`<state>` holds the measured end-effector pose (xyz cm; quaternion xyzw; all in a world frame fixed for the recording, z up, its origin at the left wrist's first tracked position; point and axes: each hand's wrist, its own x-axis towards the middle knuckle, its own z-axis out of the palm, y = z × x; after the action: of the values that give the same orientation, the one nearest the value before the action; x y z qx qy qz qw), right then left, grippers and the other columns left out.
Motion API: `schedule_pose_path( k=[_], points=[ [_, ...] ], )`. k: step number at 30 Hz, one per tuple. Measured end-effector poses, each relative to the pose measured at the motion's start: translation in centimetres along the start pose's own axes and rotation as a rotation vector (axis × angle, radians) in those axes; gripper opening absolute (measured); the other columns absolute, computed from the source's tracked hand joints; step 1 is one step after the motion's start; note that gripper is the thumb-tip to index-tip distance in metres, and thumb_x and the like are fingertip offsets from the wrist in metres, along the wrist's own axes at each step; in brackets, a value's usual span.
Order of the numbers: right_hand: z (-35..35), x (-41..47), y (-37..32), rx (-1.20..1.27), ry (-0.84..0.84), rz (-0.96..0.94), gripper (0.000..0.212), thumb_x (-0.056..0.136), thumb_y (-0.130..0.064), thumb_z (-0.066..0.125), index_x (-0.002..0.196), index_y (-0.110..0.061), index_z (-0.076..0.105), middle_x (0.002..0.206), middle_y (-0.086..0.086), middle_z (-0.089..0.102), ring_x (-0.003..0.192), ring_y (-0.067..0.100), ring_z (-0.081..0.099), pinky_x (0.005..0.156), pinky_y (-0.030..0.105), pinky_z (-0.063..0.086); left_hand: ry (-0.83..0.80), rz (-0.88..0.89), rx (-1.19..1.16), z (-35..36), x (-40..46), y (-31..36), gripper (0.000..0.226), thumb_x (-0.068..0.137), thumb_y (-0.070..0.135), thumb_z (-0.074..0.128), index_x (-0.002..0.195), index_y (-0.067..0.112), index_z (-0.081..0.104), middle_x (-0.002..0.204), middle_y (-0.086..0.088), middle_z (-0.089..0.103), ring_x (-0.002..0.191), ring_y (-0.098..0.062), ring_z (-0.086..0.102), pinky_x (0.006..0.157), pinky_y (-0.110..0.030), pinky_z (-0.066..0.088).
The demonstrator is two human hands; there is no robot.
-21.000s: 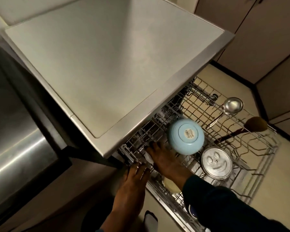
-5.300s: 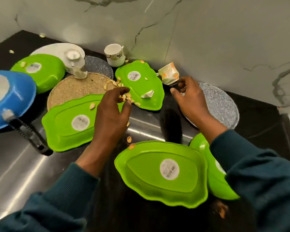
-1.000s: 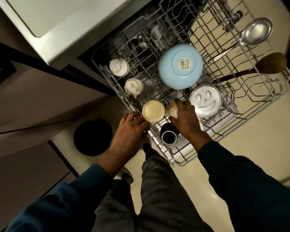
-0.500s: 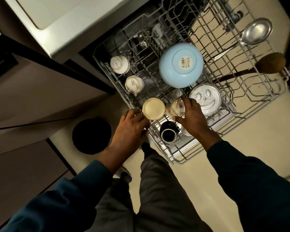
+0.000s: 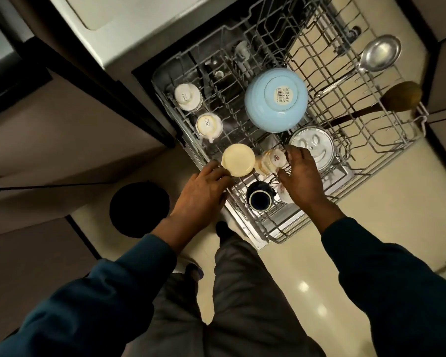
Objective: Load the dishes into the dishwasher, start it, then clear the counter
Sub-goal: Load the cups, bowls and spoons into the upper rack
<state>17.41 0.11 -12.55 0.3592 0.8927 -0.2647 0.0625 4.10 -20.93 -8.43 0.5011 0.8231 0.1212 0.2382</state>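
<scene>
The dishwasher's upper wire rack point(image 5: 386, 148) is pulled out below me. My right hand point(image 5: 300, 179) pinches a small patterned cup point(image 5: 269, 162) lying tilted among the tines at the rack's near side. My left hand point(image 5: 204, 193) curls its fingers over the rack's near left rim, fingertips against an upturned cream cup point(image 5: 237, 159). A dark blue cup point(image 5: 259, 199) stands mouth-up between my hands. Two white cups point(image 5: 187, 96) point(image 5: 207, 124) sit upside down along the left side. A light blue bowl point(image 5: 276, 99) and a steel lid with a smiley point(image 5: 317, 150) lie further in.
A steel ladle point(image 5: 379, 54) and a wooden spoon point(image 5: 399, 96) lie across the rack's right half, where many tines stand bare. The counter edge point(image 5: 113, 11) overhangs at top left. A dark round bin point(image 5: 139, 210) stands on the floor at the left, beside my legs.
My right hand has shifted slightly right while tipping the patterned cup among the tines. My left hand has stayed at the rack's rim.
</scene>
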Motion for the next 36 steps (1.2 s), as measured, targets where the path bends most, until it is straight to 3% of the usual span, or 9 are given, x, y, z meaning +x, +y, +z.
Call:
schedule_pose_path(
  k=[3, 7, 10, 13, 17, 21, 26, 32, 36],
  points=[
    [-0.3, -1.3, -1.5, 0.052, 0.068, -0.043, 0.051, 0.086, -0.012, 0.064, 0.135, -0.011, 0.047, 0.127, 0.013, 0.049, 0.112, 0.031, 0.052, 0.089, 0.035, 0.046, 0.067, 0.016, -0.085, -0.4, -1.4, -0.3, 0.034, 0.085, 0.017, 0.064, 0.119, 0.022, 0.061, 0.132, 0.0, 0.055, 0.129, -0.022, 0.044, 0.087, -0.039, 0.049],
    [-0.7, -3.5, -5.3, 0.17, 0.149, -0.094, 0.045, 0.086, -0.005, 0.061, 0.129, -0.014, 0.053, 0.124, 0.009, 0.051, 0.103, 0.025, 0.058, 0.085, 0.038, 0.051, 0.194, 0.031, -0.135, -1.4, -4.5, -1.1, 0.037, 0.081, 0.005, 0.062, 0.116, 0.016, 0.062, 0.126, -0.004, 0.058, 0.112, -0.025, 0.056, 0.092, -0.038, 0.048],
    [-0.7, -5.5, -8.9, 0.194, 0.195, -0.143, 0.04, 0.085, -0.001, 0.06, 0.123, -0.013, 0.056, 0.121, 0.007, 0.052, 0.102, 0.024, 0.058, 0.085, 0.039, 0.051, 0.236, -0.036, -0.12, -2.2, -7.2, -2.2, 0.043, 0.081, 0.005, 0.062, 0.122, 0.017, 0.059, 0.128, -0.003, 0.056, 0.113, -0.025, 0.055, 0.097, -0.037, 0.045],
    [-0.2, -7.9, -12.3, 0.219, 0.203, -0.201, 0.036, 0.086, -0.001, 0.06, 0.12, -0.012, 0.057, 0.12, 0.008, 0.053, 0.1, 0.023, 0.059, 0.079, 0.028, 0.048, 0.271, -0.087, -0.126, -3.0, -10.4, -3.1, 0.042, 0.085, 0.009, 0.059, 0.125, 0.02, 0.057, 0.13, -0.001, 0.054, 0.115, -0.023, 0.053, 0.101, -0.037, 0.042],
    [0.7, -11.6, -17.8, 0.242, 0.206, -0.311, 0.033, 0.089, -0.004, 0.059, 0.12, -0.015, 0.059, 0.116, 0.003, 0.054, 0.095, 0.015, 0.058, 0.079, 0.028, 0.052, 0.379, -0.112, -0.145, -5.6, -16.0, -4.5, 0.04, 0.085, 0.01, 0.059, 0.124, 0.019, 0.057, 0.13, -0.001, 0.053, 0.121, -0.019, 0.05, 0.105, -0.036, 0.039],
    [1.8, -14.4, -23.8, 0.232, 0.18, -0.5, 0.033, 0.087, -0.004, 0.06, 0.119, -0.014, 0.061, 0.114, 0.003, 0.057, 0.099, 0.017, 0.058, 0.084, 0.035, 0.053, 0.522, -0.197, -0.173, -8.6, -21.5, -6.0, 0.042, 0.083, 0.009, 0.059, 0.123, 0.021, 0.056, 0.128, 0.001, 0.053, 0.117, -0.02, 0.051, 0.099, -0.038, 0.045],
    [2.0, -15.3, -31.8, 0.291, 0.048, -0.671, 0.033, 0.09, -0.006, 0.061, 0.121, -0.015, 0.061, 0.116, -0.001, 0.055, 0.094, -0.003, 0.049, 0.085, 0.015, 0.044, 0.705, -0.378, -0.264, -13.0, -27.4, -9.5, 0.037, 0.088, 0.018, 0.061, 0.124, 0.027, 0.055, 0.126, 0.007, 0.051, 0.114, -0.012, 0.052, 0.097, -0.029, 0.045],
    [1.5, -12.4, -41.8, 0.407, -0.08, -0.893, 0.025, 0.091, -0.007, 0.06, 0.113, -0.019, 0.063, 0.106, -0.005, 0.058, 0.088, 0.005, 0.059, 0.075, 0.014, 0.046, 1.031, -0.568, -0.345, -19.8, -33.2, -13.5, 0.031, 0.086, 0.013, 0.064, 0.116, 0.021, 0.062, 0.114, 0.006, 0.06, 0.095, -0.008, 0.059, 0.083, -0.019, 0.046],
    [1.4, -10.7, -48.4, 0.437, -0.07, -1.053, 0.025, 0.088, -0.004, 0.064, 0.109, -0.017, 0.065, 0.098, -0.006, 0.06, 0.084, 0.006, 0.06, 0.073, 0.016, 0.047, 1.128, -0.647, -0.327, -22.9, -35.7, -15.8, 0.034, 0.087, 0.014, 0.065, 0.12, 0.023, 0.061, 0.111, 0.008, 0.06, 0.089, 0.002, 0.058, 0.08, -0.014, 0.047]
  ],
)
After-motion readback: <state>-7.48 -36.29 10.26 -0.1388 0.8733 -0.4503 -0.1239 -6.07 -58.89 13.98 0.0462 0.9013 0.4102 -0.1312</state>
